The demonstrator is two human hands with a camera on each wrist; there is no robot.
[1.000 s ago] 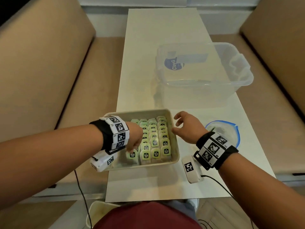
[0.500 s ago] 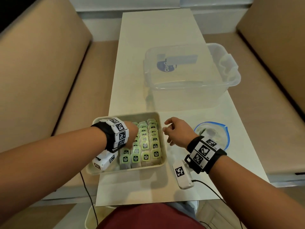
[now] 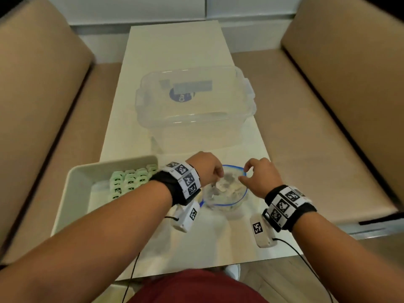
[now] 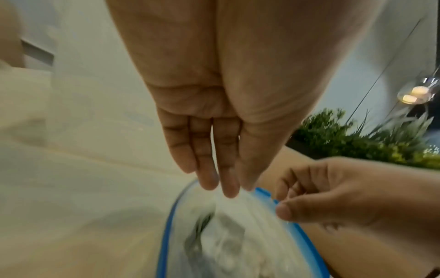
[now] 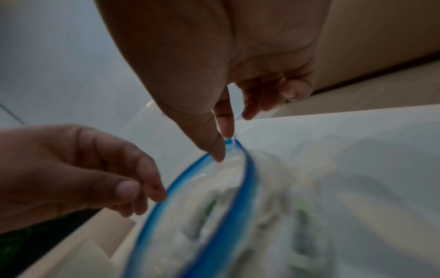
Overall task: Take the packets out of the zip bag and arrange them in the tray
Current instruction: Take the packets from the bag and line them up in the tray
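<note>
Fingers (image 4: pixel 226 159) of left hand (image 3: pixel 206 169) and right hand (image 3: pixel 263 178) pinch opposite zip bag (image 3: pixel 229 191) rims

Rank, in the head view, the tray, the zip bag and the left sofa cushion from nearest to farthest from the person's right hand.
1. zip bag: the right hand pinches its blue rim.
2. tray: to the left, past the bag.
3. left sofa cushion: far left, beyond the tray.
</note>
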